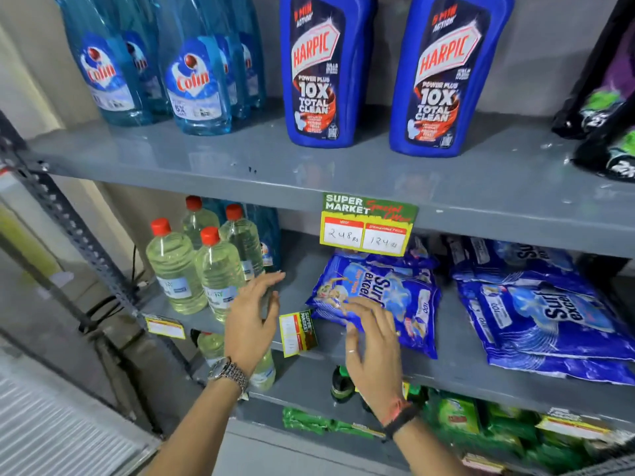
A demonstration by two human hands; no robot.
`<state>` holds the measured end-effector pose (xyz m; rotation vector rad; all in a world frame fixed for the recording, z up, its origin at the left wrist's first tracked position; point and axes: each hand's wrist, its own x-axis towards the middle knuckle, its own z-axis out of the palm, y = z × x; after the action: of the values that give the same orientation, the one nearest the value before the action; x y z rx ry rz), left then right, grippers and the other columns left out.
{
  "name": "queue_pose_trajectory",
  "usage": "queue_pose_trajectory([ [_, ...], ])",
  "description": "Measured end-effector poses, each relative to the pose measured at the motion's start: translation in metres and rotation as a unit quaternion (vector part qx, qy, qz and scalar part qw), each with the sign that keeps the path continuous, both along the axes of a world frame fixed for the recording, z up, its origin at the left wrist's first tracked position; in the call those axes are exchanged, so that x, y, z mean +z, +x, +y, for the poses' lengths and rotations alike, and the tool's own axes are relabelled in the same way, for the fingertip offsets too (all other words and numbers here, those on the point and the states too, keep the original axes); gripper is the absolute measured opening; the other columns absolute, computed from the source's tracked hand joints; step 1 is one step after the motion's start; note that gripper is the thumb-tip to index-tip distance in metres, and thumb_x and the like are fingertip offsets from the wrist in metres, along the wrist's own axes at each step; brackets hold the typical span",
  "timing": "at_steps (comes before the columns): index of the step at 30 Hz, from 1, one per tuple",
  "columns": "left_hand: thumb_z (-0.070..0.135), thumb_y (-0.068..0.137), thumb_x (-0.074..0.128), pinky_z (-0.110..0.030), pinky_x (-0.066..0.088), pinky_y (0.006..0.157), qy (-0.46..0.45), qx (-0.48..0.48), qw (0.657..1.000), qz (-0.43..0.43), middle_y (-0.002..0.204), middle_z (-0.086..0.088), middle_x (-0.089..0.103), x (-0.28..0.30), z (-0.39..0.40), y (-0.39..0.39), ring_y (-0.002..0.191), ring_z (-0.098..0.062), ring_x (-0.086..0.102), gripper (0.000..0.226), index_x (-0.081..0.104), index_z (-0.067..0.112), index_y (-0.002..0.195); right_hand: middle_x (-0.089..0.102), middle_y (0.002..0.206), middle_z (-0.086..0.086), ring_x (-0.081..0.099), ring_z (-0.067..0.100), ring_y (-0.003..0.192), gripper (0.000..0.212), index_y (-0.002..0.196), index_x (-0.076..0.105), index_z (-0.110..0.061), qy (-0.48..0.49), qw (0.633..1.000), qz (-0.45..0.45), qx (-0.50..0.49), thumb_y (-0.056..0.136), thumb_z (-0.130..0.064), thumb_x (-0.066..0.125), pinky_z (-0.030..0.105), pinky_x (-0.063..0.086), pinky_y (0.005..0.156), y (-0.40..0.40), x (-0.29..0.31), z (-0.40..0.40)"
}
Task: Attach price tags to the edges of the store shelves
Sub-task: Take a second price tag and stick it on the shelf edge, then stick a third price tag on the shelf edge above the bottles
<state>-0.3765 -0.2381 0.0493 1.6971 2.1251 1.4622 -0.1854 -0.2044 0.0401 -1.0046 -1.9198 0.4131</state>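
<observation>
A: Middle shelf (464,359), front edge. Loose price tag (298,333) turned sideways there, between the two hands, touching neither by the look of it.

B: Left hand (251,324) open, fingers spread, hovering just beside the tag and in front of the clear red-capped bottles (192,266). Holding nothing.

A: Right hand (372,352) open too, fingers loosely splayed over the near corner of the Surf Excel pack (378,300). Nothing pinched. Hard to say whether resting on the pack or just above it.

B: Upper shelf edge (515,218) already done: Super Market special offer tag (367,225) stuck flat, handwritten prices showing, Harpic bottles (326,70) above. Another tag (165,327) fixed further left on the middle edge, too blurred to read.

A: So, by the look of things, one tag waiting to be squared up and pressed on.

B: Risks from here, then. Tag rotated, so likely to go on crooked or sideways unless turned first.

A: Sitting right at the lip as well. One careless brush from either hand, and off the edge, down among the green packets (457,417) below.

B: Left hand close to those bottles. A knock there, and a row of them toppling.

A: Weak press, too: corner lifting, tag peeling away later.

B: Whether adhesive is exposed, impossible to tell.
</observation>
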Motion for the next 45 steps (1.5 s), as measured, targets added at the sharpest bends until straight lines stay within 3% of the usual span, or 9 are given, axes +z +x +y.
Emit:
queue_pose_trajectory([
  [6,0.007,0.088,0.053,-0.03,0.048,0.078,-0.102,-0.017,0.995,-0.01,0.116,-0.005,0.063,-0.037,-0.001,-0.02,0.097,-0.024,0.061,0.035,0.058,0.02,0.12,0.073,0.092,0.018,0.067,0.03,0.089,0.017,0.089,0.067,-0.004,-0.36,0.93,-0.029,-0.069,0.084,-0.019,0.062,0.028,0.048,0.075,-0.036,-0.077,0.023],
  [14,0.006,0.088,0.049,-0.039,0.055,0.071,-0.152,-0.098,0.983,-0.039,0.119,-0.007,0.063,-0.039,0.007,-0.069,0.076,-0.029,0.066,0.037,0.056,0.019,0.122,0.065,0.056,0.014,0.065,0.026,0.063,0.051,0.042,0.055,-0.012,-0.452,0.874,-0.073,-0.164,0.075,-0.049,0.066,0.031,0.049,0.06,-0.087,-0.087,0.03],
  [18,0.003,0.087,0.051,-0.019,0.041,0.062,-0.149,-0.131,0.98,-0.026,0.116,-0.007,0.065,-0.047,0.008,-0.092,0.069,-0.022,0.064,0.035,0.061,0.015,0.119,0.075,0.085,0.018,0.068,0.028,0.086,0.037,0.075,0.074,-0.004,-0.456,0.866,-0.061,-0.198,0.076,-0.041,0.07,0.029,0.048,0.066,-0.099,-0.081,0.027],
  [21,0.006,0.087,0.052,-0.014,0.034,0.053,-0.159,-0.16,0.974,-0.028,0.104,-0.011,0.07,-0.054,0.001,-0.106,0.047,-0.006,0.054,0.031,0.065,0.016,0.114,0.073,0.078,0.019,0.069,0.033,0.084,0.04,0.067,0.074,-0.006,-0.442,0.864,-0.021,-0.239,0.071,-0.046,0.073,0.038,0.056,0.077,-0.105,-0.08,0.02],
  [24,0.011,0.09,0.053,-0.015,0.043,0.08,-0.187,-0.173,0.966,-0.054,0.114,-0.005,0.069,-0.053,-0.004,-0.114,0.09,-0.017,0.068,0.029,0.065,0.015,0.115,0.071,0.071,0.01,0.07,0.031,0.084,0.033,0.047,0.06,-0.024,-0.432,0.869,0.005,-0.239,0.072,-0.04,0.072,0.045,0.056,0.083,-0.104,-0.071,0.014],
  [26,0.016,0.091,0.054,-0.017,0.04,0.09,-0.187,-0.186,0.96,-0.09,0.117,-0.003,0.068,-0.048,-0.007,-0.118,0.108,-0.014,0.063,0.028,0.064,0.014,0.117,0.074,0.088,0.016,0.069,0.031,0.091,0.019,0.059,0.067,-0.024,-0.426,0.876,0.039,-0.223,0.077,-0.023,0.069,0.045,0.055,0.087,-0.102,-0.051,0.007],
  [30,0.026,0.089,0.057,-0.02,0.045,0.088,-0.159,-0.204,0.954,-0.155,0.113,-0.003,0.069,-0.026,-0.008,-0.124,0.102,-0.012,0.064,0.032,0.063,0.013,0.118,0.074,0.094,0.014,0.064,0.019,0.089,0.014,0.085,0.075,-0.01,-0.338,0.921,-0.003,-0.191,0.082,-0.01,0.061,0.026,0.046,0.079,-0.097,-0.005,-0.002],
  [35,0.038,0.086,0.06,-0.004,0.047,0.07,-0.123,-0.221,0.928,-0.273,0.098,-0.003,0.069,0.017,-0.005,-0.128,0.082,-0.005,0.063,0.032,0.069,0.017,0.107,0.073,0.095,0.021,0.069,0.031,0.087,0.014,0.092,0.073,-0.003,-0.267,0.957,0.005,-0.117,0.08,-0.008,0.068,0.048,0.054,0.086,-0.105,0.051,-0.014],
  [45,0.031,0.073,0.074,-0.031,0.053,0.086,-0.079,-0.236,0.909,-0.335,0.093,-0.009,0.075,0.068,-0.001,-0.145,0.092,-0.017,0.07,0.035,0.072,0.01,0.1,0.07,0.086,0.01,0.064,-0.005,0.058,0.015,0.095,0.07,-0.001,-0.233,0.97,0.054,-0.031,0.081,-0.007,0.067,0.008,0.052,0.053,-0.125,0.104,-0.014],
])
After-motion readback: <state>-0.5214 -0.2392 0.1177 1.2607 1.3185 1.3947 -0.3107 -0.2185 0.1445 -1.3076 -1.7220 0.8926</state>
